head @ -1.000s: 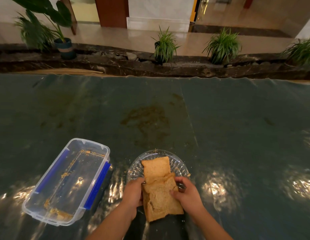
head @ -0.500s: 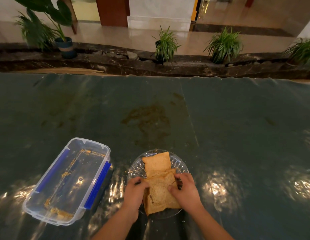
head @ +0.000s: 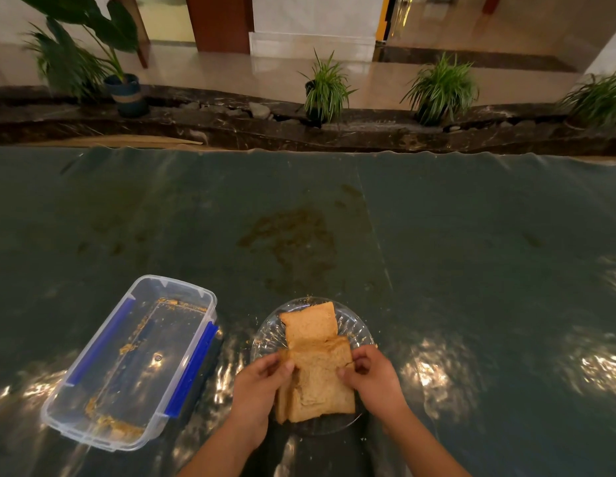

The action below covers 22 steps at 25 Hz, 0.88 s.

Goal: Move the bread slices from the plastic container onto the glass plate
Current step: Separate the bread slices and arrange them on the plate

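Both hands, the left hand (head: 256,390) and right hand (head: 372,378), are gripping the near bread slices (head: 318,383), having shifted them forward fully onto the glass plate (head: 358,330) against a farther slice (head: 310,325), leaving the plastic container (head: 127,359) holding only crumbs, so the transfer looks nearly complete.

A dark green table cover (head: 471,253) extended ahead of the hands, with a brown stain (head: 293,235) directly beyond them. Further ahead, potted plants (head: 325,89) stood along a dark stone ledge (head: 368,132).
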### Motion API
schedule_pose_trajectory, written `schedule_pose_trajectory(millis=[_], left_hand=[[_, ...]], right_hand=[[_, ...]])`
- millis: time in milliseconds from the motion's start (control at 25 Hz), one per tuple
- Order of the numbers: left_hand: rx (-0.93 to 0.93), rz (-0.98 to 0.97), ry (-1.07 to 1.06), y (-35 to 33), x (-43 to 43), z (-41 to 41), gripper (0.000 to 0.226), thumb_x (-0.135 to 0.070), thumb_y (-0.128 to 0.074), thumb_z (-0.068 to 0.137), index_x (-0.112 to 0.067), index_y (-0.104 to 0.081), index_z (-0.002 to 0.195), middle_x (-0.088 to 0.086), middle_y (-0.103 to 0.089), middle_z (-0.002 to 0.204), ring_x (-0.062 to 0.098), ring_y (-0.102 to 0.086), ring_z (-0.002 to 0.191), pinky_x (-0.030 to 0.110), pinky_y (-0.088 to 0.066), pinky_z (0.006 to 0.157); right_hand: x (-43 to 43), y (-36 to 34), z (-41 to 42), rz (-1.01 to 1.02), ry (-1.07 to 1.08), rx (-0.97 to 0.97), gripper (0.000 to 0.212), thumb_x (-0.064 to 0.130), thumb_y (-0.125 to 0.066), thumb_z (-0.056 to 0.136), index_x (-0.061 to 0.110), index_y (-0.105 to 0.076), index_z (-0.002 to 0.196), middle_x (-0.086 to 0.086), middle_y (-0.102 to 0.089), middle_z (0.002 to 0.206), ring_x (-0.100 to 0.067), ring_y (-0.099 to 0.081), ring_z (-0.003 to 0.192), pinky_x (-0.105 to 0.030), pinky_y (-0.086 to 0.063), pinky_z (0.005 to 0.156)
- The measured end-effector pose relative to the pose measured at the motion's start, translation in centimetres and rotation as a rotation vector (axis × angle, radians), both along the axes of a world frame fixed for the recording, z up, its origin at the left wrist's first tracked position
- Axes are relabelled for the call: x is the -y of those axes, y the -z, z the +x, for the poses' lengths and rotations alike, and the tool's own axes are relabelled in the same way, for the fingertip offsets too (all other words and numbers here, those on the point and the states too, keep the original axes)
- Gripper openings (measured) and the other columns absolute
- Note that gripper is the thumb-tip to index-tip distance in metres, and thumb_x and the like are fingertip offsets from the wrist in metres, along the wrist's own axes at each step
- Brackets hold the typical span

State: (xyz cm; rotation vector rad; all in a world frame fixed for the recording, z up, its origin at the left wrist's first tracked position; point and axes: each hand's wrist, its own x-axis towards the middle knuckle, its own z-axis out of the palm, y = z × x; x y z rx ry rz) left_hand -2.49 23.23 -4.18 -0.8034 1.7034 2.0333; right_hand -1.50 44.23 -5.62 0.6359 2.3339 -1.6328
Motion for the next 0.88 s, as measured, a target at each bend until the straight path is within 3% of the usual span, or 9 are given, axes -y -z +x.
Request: schedule_pose_trajectory(millis=[280,600,680,800,880], left_hand=[[0.044,0.099,-0.112,-0.3,0.8,-2.5,0.019,-0.013,-0.066,0.089,-0.011,-0.068,0.107,0.011,-0.073,0.106,0.029,-0.069,0.097,0.044,-0.057,0.076],[0.11,-0.098,-0.216,-0.4,0.4,-4.5,0.033,-0.019,-0.063,0.092,-0.012,-0.059,0.124,0.011,-0.059,0.124,0.035,-0.055,0.117,0.056,-0.049,0.097],[0.083,-0.206,-0.195,-0.1,0.5,-4.6,0.034,-0.02,-0.063,0.092,-0.014,-0.059,0.126,0.008,-0.059,0.126,0.033,-0.054,0.12,0.051,-0.048,0.098],[0.038,-0.344,-0.028,-0.2,0.2,-4.6,0.04,-0.017,-0.062,0.092,-0.014,-0.055,0.131,0.002,-0.059,0.117,0.029,-0.055,0.118,0.038,-0.047,0.085],[0.007,-0.398,0.073,-0.1,0.2,-4.5,0.04,-0.011,-0.061,0.091,-0.015,-0.054,0.129,-0.002,-0.06,0.108,0.029,-0.058,0.114,0.038,-0.048,0.085]], right_hand=[[-2.1,-0.4,-3.2,-0.175,0.18,-0.019,0.024,0.003,-0.074,0.081,0.013,-0.063,0.1,-0.01,-0.074,0.094,-0.028,-0.07,0.088,-0.047,-0.06,0.078],[-2.9,0.6,-6.5,-0.121,0.206,0.048,0.027,0.006,-0.072,0.083,0.012,-0.062,0.107,-0.011,-0.072,0.104,-0.028,-0.068,0.097,-0.053,-0.057,0.089],[-2.6,0.6,-6.5,-0.002,0.143,0.072,0.025,0.011,-0.07,0.085,0.015,-0.062,0.109,-0.005,-0.071,0.102,-0.023,-0.068,0.093,-0.048,-0.058,0.086],[-2.0,-0.5,-5.9,0.265,-0.03,0.059,0.029,0.017,-0.064,0.085,0.018,-0.061,0.114,0.0,-0.071,0.1,-0.02,-0.067,0.091,-0.034,-0.052,0.074],[-1.5,-1.2,-4.5,0.398,-0.065,-0.026,0.032,0.017,-0.064,0.085,0.017,-0.062,0.117,0.0,-0.067,0.108,-0.022,-0.063,0.1,-0.035,-0.052,0.082]])
